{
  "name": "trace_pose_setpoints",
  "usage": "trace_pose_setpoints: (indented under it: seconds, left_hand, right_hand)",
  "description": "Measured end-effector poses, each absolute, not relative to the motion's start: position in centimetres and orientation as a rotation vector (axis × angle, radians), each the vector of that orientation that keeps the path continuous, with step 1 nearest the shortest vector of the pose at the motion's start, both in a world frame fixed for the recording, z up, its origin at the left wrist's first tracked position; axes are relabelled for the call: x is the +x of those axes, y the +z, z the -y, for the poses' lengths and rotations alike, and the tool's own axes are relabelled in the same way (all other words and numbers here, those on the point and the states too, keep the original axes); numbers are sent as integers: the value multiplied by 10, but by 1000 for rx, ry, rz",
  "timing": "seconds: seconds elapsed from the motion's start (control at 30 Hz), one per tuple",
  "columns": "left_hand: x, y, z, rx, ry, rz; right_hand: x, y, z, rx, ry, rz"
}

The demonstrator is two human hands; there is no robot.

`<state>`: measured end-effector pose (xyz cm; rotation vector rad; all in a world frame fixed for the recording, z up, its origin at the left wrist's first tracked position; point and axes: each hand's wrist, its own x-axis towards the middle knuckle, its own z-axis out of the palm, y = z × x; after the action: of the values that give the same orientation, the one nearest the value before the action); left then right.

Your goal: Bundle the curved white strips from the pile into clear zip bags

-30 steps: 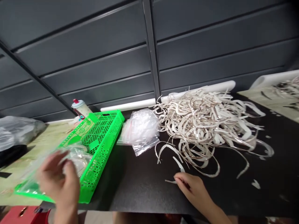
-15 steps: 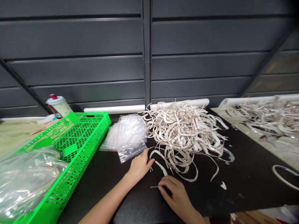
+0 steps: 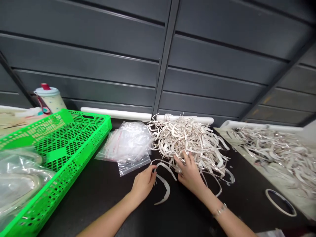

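The left hand was curled, its fingertips pinching the end of a thin curved strip, while the right hand lay spread, its fingers pushed into the near edge of a tangled heap of pale, glossy strips. Another curved strip lay on the black tabletop between the hands. A thin bracelet circled the right wrist. Touching the heap on its left sat a stack of clear zip bags, and beyond them a bright green perforated plastic basket held a clear plastic bag. Behind the basket stood a cup with a red-topped lid. White tubing ran along a dark slatted wall. To the right, a pale board carried a second spread of similar strips, with a white ring lying just beside it.
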<state>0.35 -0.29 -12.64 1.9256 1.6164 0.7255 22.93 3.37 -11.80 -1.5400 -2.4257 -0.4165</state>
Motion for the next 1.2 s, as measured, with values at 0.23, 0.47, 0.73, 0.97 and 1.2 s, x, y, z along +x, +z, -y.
trace_pose_setpoints:
  seconds: [0.23, 0.47, 0.73, 0.97, 1.2]
  left_hand:
    - [2, -124, 1, 1918, 741, -1590]
    - [0, -122, -2, 1963, 691, -1587]
    - [1, -122, -3, 1972, 668, -1593]
    - [1, -123, -1, 1975, 676, -1566]
    - [1, -131, -2, 1983, 713, -1547]
  right_hand:
    - [215, -74, -107, -1468, 59, 2289]
    - [235, 11, -179, -1518, 231, 1974]
    - [252, 18, -228, -1677, 217, 1814]
    - [235, -14, -186, -1498, -302, 2084]
    - [185, -88, -114, -1091, -471, 2982]
